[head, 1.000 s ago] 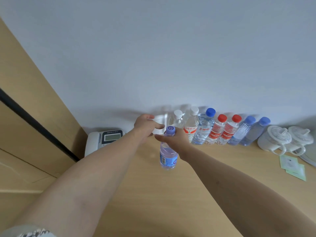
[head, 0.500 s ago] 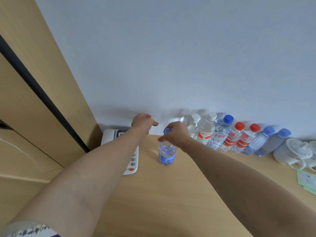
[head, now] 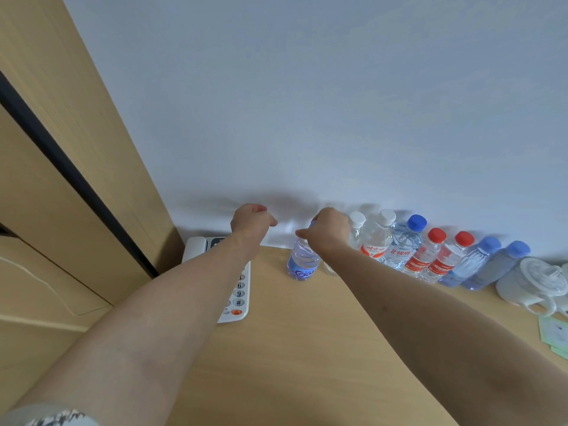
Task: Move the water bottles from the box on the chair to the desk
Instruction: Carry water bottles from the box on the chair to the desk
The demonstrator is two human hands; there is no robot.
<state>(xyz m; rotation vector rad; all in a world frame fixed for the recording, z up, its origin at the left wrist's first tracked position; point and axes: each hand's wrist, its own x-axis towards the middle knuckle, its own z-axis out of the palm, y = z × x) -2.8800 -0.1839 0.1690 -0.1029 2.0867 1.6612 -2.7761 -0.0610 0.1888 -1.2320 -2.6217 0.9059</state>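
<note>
Right hand (head: 330, 230) grips the water-filled blue-label bottle (head: 302, 261) by its top on the desk (head: 292, 348); left hand (head: 250, 221) curled, empty.

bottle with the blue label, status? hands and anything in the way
Right hand grips blue-label bottle by its top, upright on desk. Left hand curled, empty. Phone just left of it.

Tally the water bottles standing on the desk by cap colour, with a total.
White caps: 2
Red caps: 2
Blue caps: 4, counting the held bottle gripped by the right hand
Total: 8 bottles
</note>
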